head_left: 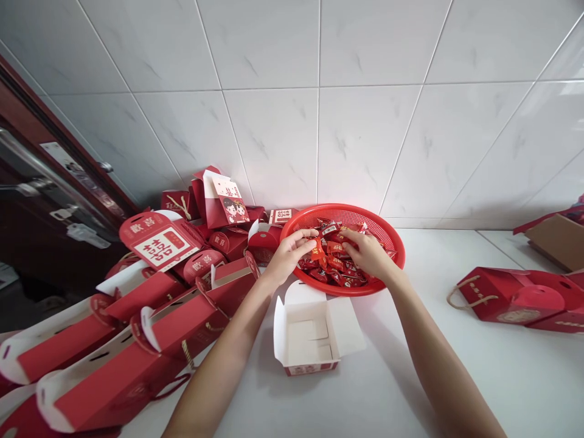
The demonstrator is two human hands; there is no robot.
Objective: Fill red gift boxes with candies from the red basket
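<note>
A red plastic basket (pixel 399 255) stands against the wall, with red wrapped candies (pixel 340 277) heaped in it. Over its left side is my left hand (pixel 292 252), thumb and fingers closed on an orange-red wrapped candy (pixel 318 252). On the right side of the heap, my right hand (pixel 367 250) curls its thumb and fingertips closed around a wrapped candy (pixel 343 236) that they partly hide. Between my forearms, in front of the basket, sits an open carton (pixel 308 340), white inside, red printed outside, its flaps spread; nothing lies in it.
Several red gift boxes (pixel 168 322) with open tops fill the left of the white table (pixel 392 389). More boxes (pixel 228 201) pile up by the wall. At the right lie red boxes with rope handles (pixel 515 298) and a brown cardboard piece (pixel 556 240). A dark door (pixel 50 201) borders the left.
</note>
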